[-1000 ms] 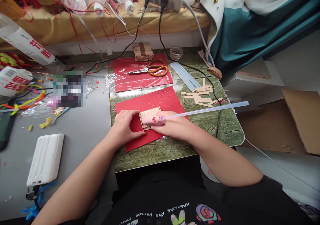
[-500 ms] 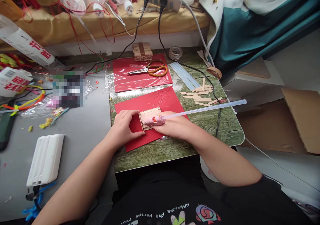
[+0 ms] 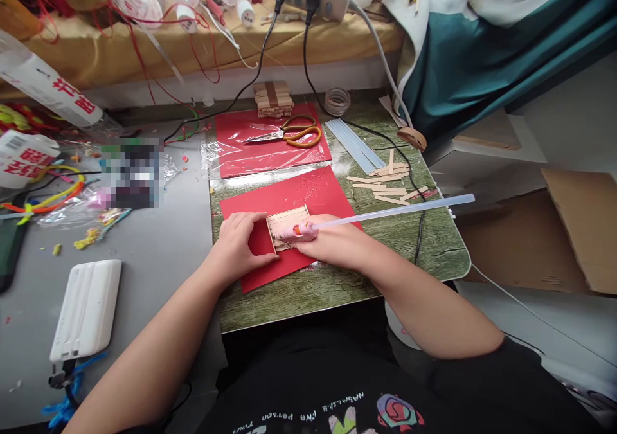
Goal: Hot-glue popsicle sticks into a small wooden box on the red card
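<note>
My right hand [image 3: 322, 238] is wrapped round a pink hot glue gun [image 3: 294, 230]. A long translucent glue stick [image 3: 400, 211] juts out of its back toward the right. The gun's front lies over a small panel of craft sticks [image 3: 288, 218], which has raised strips along its left and right ends. My left hand [image 3: 243, 244] grips the panel's left end between thumb and fingers. Beneath the panel is a red sheet of card [image 3: 255, 272]. The gun and my right hand hide part of the panel, and the nozzle tip is hard to make out.
Scissors [image 3: 301, 132] rest on a plastic-wrapped red pack [image 3: 236, 161]. Behind stands a bundle of craft sticks [image 3: 272, 98]. Spare glue sticks [image 3: 354, 144] and loose craft sticks [image 3: 390, 189] lie to the right, by a black cable [image 3: 418, 235]. A white power bank [image 3: 87, 308] is at left.
</note>
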Demonstrator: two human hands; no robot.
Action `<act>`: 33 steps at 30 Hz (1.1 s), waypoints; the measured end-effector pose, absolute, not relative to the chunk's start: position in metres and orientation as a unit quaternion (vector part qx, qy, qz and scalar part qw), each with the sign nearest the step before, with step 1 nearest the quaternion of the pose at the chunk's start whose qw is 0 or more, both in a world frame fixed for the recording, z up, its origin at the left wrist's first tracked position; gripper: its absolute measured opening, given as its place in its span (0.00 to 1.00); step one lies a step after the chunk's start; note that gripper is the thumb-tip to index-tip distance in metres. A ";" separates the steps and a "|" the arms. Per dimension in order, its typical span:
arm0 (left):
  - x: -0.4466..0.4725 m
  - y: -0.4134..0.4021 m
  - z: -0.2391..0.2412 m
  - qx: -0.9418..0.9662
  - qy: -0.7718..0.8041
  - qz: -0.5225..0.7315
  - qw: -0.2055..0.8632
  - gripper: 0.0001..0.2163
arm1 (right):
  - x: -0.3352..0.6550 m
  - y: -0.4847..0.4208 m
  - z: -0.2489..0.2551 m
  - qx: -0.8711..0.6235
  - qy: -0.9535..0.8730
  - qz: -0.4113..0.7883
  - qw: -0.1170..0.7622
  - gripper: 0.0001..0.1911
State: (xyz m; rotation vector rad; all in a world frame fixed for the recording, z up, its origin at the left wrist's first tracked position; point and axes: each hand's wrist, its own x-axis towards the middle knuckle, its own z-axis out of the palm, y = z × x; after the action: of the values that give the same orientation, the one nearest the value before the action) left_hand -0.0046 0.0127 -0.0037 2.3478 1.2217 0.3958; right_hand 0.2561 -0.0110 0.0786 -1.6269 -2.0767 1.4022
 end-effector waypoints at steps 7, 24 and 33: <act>-0.004 0.012 -0.003 0.853 0.448 0.143 0.227 0.37 | 0.256 -0.010 0.080 -0.533 -0.702 0.465 0.082 0.08; -0.004 0.013 -0.004 0.851 0.449 0.146 0.229 0.37 | 0.257 -0.010 0.074 -0.542 -0.701 0.458 0.072 0.06; -0.004 0.013 -0.004 0.854 0.448 0.141 0.226 0.37 | 0.255 -0.009 0.075 -0.526 -0.733 0.428 0.056 0.10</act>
State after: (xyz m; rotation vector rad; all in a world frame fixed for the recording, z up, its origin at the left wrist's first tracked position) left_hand -0.0042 0.0126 -0.0039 2.3544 1.2341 0.3892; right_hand 0.2550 -0.0088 0.0749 -1.5958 -2.2235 1.3004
